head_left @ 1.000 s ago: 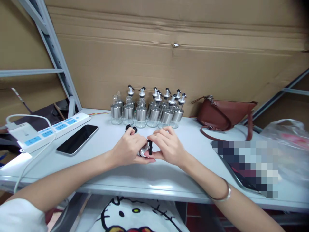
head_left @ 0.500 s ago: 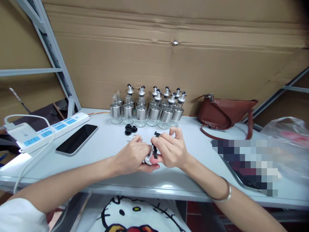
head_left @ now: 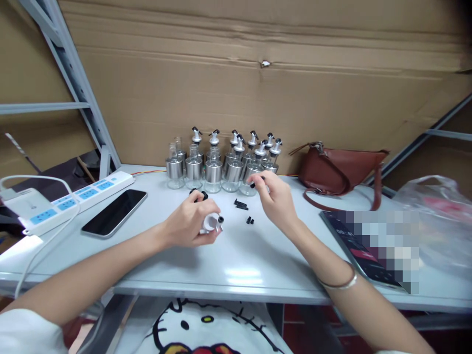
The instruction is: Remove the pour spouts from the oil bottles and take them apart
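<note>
My left hand [head_left: 190,221] is closed around a silver bottle pourer head [head_left: 212,223], with a dark round opening showing at its tip. Raised to the right, my right hand [head_left: 276,196] pinches a small black part [head_left: 257,183] in front of the bottles. On the table between my hands lie slim black levers [head_left: 241,204] and two tiny black caps [head_left: 250,221]. Black stoppers [head_left: 199,194] are partly hidden behind my left hand. Beyond them stand several glass bottles [head_left: 213,172] with steel bands, some topped with silver pourers [head_left: 239,143], others bare-necked.
At the left a phone [head_left: 115,214] lies beside a white power strip [head_left: 79,199] with a plugged-in charger and cable. To the right are a brown bag [head_left: 342,172], a partly blurred tablet [head_left: 354,246] and a clear plastic bag [head_left: 442,231]. Cardboard [head_left: 165,88] walls the back.
My hands have come apart. The right one has moved up and right with a small black part, while the left keeps the pourer head. Black levers and caps on the table now show.
</note>
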Demonstrator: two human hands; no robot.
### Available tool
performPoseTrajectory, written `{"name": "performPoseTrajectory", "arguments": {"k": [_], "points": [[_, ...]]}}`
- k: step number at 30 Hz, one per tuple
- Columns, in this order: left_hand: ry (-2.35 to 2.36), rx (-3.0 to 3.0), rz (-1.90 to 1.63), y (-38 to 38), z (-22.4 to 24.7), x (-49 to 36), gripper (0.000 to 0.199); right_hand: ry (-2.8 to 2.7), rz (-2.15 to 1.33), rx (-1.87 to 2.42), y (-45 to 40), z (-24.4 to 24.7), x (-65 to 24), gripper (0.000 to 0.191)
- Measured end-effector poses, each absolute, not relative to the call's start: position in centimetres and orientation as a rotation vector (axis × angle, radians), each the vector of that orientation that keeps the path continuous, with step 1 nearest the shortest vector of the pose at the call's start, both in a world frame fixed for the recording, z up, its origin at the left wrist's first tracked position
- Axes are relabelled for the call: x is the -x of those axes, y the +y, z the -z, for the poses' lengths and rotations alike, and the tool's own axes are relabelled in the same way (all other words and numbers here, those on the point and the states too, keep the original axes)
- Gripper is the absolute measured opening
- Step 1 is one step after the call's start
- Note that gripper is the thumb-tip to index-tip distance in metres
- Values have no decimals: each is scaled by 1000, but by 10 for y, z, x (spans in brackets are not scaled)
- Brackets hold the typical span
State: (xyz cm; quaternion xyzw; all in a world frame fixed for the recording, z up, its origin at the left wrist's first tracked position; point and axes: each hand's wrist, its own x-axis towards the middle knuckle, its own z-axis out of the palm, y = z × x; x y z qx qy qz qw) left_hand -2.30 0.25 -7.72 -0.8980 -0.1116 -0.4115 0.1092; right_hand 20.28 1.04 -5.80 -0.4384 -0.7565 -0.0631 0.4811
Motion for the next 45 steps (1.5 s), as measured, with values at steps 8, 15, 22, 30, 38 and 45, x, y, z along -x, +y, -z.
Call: {"name": "performPoseTrajectory", "arguments": {"k": [8,15,22,30,38,45], "points": [[-458,2559,1204,30,84,36,19,-2068,-301,1635,46,78,-225,12],[-379,2585,1180,35,87,37,19,-2191,-200,1791,59,91,-236,14],[-366,2611,1181,35,88,37,19,-2196,-138,1918,64,98,-244,17],[-387,2633,1154,34,89,38,19,-2281,-90,1885,65,97,-253,40],[-389,2636,1142,32,86,38,18,-2381,-150,1766,66,100,-248,39],[-393,2656,1175,30,86,37,16,-2503,-122,1443,63,99,-243,45]]}}
